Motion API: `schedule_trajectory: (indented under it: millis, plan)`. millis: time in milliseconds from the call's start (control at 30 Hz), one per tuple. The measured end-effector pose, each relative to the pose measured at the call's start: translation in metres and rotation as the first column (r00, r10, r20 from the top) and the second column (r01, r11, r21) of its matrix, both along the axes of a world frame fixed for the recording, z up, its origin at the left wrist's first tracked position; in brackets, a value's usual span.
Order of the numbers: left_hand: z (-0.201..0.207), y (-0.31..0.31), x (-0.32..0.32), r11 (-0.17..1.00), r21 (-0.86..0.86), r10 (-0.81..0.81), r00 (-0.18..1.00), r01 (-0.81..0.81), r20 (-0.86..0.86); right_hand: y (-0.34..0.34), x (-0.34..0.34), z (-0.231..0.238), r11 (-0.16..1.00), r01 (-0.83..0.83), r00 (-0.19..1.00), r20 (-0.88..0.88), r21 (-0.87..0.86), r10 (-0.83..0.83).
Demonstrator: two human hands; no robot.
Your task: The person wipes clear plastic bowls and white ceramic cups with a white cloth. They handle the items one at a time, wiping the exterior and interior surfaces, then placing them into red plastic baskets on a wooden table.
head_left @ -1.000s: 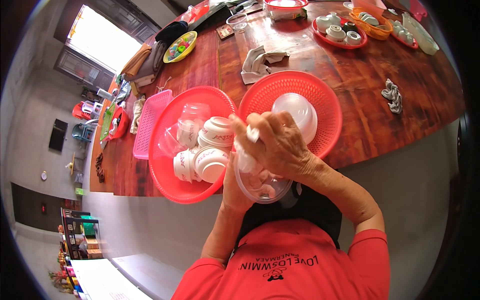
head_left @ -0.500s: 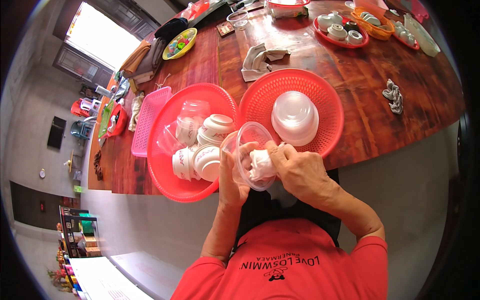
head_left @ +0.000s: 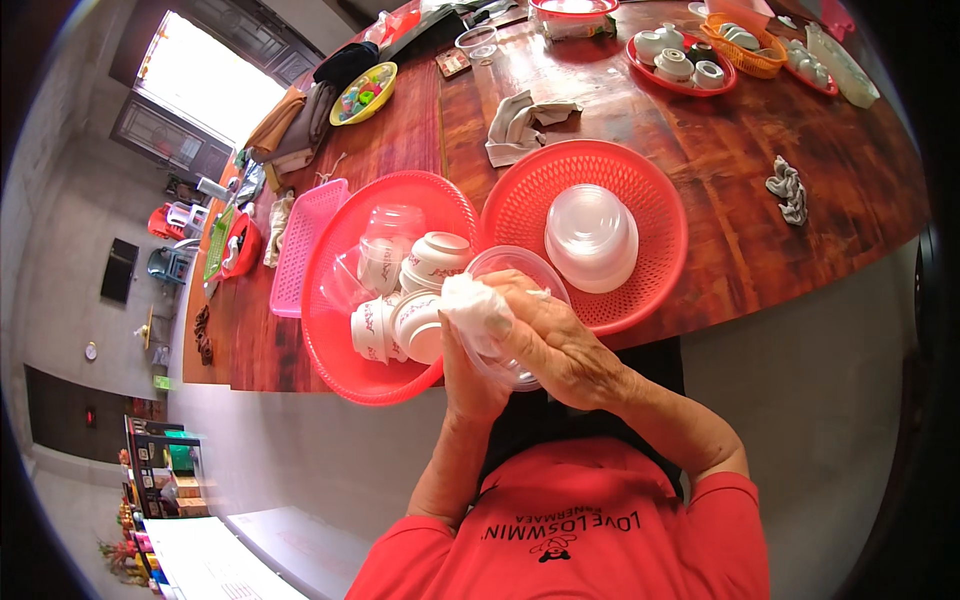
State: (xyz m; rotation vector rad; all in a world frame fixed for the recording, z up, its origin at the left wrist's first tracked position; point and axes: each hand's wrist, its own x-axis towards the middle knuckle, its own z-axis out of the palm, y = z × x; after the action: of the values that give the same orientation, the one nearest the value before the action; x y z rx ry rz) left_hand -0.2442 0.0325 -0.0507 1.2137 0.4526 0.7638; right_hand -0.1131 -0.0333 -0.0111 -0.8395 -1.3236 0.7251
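Note:
My left hand (head_left: 470,380) grips a clear plastic bowl (head_left: 535,268) by its side, tilted in front of me at the table's edge. Bunched in my right hand (head_left: 560,340) is a white cloth (head_left: 477,305), pressed against the bowl's left rim; it hides part of my left fingers. Left of my hands, a red plastic basin (head_left: 335,345) holds several white bowls (head_left: 418,325) with red marks and some clear plastic bowls (head_left: 396,220). To the right, a red perforated basket (head_left: 655,215) carries a stack of upturned clear plastic bowls (head_left: 592,235).
Beside the basin lies a pink basket (head_left: 306,235). Crumpled cloths rest behind the baskets (head_left: 515,130) and at the right (head_left: 788,190). Farther off are a red tray (head_left: 715,88) of cups, an orange basket (head_left: 765,62) and a yellow bowl (head_left: 362,95). The wooden table (head_left: 740,270) curves around.
My right hand and the cloth have moved from inside the clear bowl leftward to its rim. The bowl has turned in my left hand.

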Motion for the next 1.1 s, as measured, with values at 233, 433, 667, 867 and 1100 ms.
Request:
schedule_trajectory:
  millis: [233,433,667,867,1100]
  plan:
    - [-0.001,0.009,-0.001,0.7,-0.505,-0.149,0.794,0.506,0.589,-0.01,0.012,-0.008,0.987,-0.155,0.937,0.32,0.03,0.138]
    - [0.015,0.004,-0.002,0.935,-0.335,-0.084,0.99,0.116,0.109,-0.03,0.034,-0.007,0.991,0.058,0.685,0.718,0.119,-0.127]
    - [0.023,0.0,0.002,0.934,-0.324,-0.119,0.985,0.153,0.121,-0.014,0.04,-0.01,0.821,0.355,0.318,0.768,0.447,-0.555]
    - [0.02,0.002,0.001,0.955,-0.284,-0.066,0.995,0.086,0.079,-0.033,0.02,-0.026,0.932,0.325,0.527,0.787,0.162,-0.32]
    - [0.005,0.01,-0.006,0.949,-0.203,-0.19,0.953,0.24,0.237,-0.038,0.012,-0.002,0.991,0.125,0.9,0.415,0.056,-0.136]
